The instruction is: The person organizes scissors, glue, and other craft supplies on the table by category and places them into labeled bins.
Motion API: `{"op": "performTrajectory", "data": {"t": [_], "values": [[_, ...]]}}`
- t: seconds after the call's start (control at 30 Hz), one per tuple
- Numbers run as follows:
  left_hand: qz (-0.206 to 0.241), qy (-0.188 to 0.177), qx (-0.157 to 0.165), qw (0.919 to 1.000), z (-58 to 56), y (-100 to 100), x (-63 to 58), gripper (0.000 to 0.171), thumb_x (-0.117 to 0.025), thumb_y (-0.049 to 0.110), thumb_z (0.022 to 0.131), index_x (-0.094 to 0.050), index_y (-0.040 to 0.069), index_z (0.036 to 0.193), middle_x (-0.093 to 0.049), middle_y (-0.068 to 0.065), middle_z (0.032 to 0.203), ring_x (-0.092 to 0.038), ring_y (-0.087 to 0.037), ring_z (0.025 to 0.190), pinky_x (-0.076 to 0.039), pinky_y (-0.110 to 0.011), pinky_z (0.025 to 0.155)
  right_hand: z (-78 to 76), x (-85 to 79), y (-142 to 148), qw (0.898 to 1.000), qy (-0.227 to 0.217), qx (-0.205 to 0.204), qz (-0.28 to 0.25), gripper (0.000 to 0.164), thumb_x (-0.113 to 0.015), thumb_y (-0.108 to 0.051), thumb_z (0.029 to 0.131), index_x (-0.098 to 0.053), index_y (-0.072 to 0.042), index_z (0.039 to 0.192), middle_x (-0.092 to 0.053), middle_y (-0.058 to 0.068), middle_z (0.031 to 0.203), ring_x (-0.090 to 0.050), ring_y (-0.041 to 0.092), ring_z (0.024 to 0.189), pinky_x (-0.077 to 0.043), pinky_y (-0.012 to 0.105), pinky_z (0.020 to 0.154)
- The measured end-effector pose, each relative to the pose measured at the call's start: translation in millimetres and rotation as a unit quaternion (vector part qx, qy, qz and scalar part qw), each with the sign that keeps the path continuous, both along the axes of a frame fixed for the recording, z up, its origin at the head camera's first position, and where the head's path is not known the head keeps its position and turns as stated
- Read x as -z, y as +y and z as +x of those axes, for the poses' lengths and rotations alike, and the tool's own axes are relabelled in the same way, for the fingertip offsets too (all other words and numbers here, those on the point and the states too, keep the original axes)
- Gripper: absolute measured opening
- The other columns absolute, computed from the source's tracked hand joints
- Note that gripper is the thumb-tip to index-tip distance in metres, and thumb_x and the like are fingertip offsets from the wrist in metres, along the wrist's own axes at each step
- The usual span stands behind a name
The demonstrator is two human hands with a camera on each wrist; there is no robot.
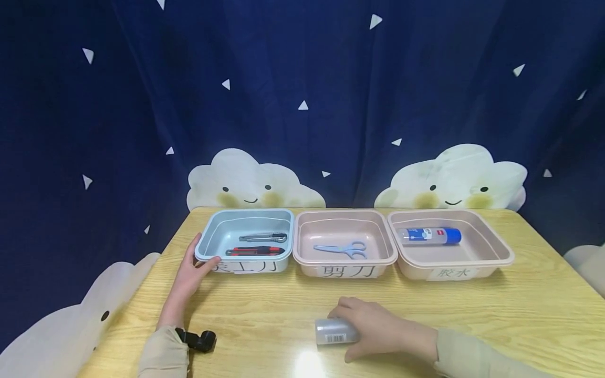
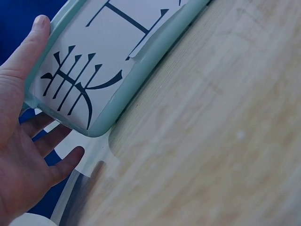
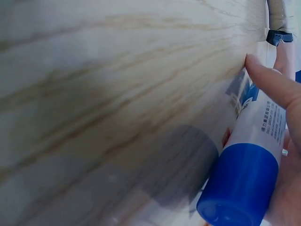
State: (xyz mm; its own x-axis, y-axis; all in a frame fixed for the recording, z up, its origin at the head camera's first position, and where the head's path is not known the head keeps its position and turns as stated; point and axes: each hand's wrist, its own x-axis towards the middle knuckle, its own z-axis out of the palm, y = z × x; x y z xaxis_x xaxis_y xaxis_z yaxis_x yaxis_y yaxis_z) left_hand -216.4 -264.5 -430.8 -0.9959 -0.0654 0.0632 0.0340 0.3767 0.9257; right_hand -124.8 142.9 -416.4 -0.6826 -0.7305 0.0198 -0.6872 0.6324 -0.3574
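Observation:
My left hand (image 1: 191, 270) holds the left end of a light blue bin (image 1: 203, 247), its thumb on the front rim and other fingers along the side. In the left wrist view the little finger stands off the bin's labelled wall (image 2: 70, 84). Inside that bin lie a grey utility knife (image 1: 264, 237) and a red-and-black one (image 1: 255, 251). Lower on the table, my right hand (image 1: 373, 328) grips a glue bottle (image 1: 333, 332) lying on its side. The right wrist view shows its blue cap (image 3: 240, 183) close to the palm and the thumb along the body.
A pink bin (image 1: 307, 257) in the middle holds light blue scissors (image 1: 345, 248). To its right, another pink bin (image 1: 487, 252) contains a blue-capped glue bottle (image 1: 430, 235). All three bins carry front labels on the wooden table (image 1: 255, 310). A dark blue curtain (image 1: 283, 63) hangs behind.

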Motion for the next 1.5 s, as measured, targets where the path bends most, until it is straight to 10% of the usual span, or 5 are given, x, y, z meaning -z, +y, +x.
{"op": "performTrajectory", "data": {"t": [0.6,1.5], "values": [[-0.001,0.001,-0.003,1.0000,-3.1,-2.6,4.4,0.088,-0.065,0.027,0.085,-0.003,0.022,0.148,-0.012,-0.014,0.151,-0.018,-0.036,0.136,-0.025,-0.049,0.108,-0.6,-2.2,3.7,0.999,0.001,0.009,-0.051,0.044,-0.078,-0.030,0.063,-0.056,-0.027,0.101,-0.053,-0.019,0.092,-0.049,-0.002,0.081,-0.047,0.022,0.071],[-0.003,0.002,0.000,1.0000,-2.9,-1.8,5.7,0.088,-0.065,0.026,0.085,-0.003,0.021,0.148,-0.014,-0.017,0.151,-0.020,-0.038,0.135,-0.027,-0.049,0.106,-5.8,-65.8,49.7,0.989,0.136,0.055,-0.027,0.047,-0.077,-0.037,0.065,-0.061,-0.022,0.106,-0.058,-0.013,0.103,-0.055,0.005,0.092,-0.050,0.031,0.078]]}}
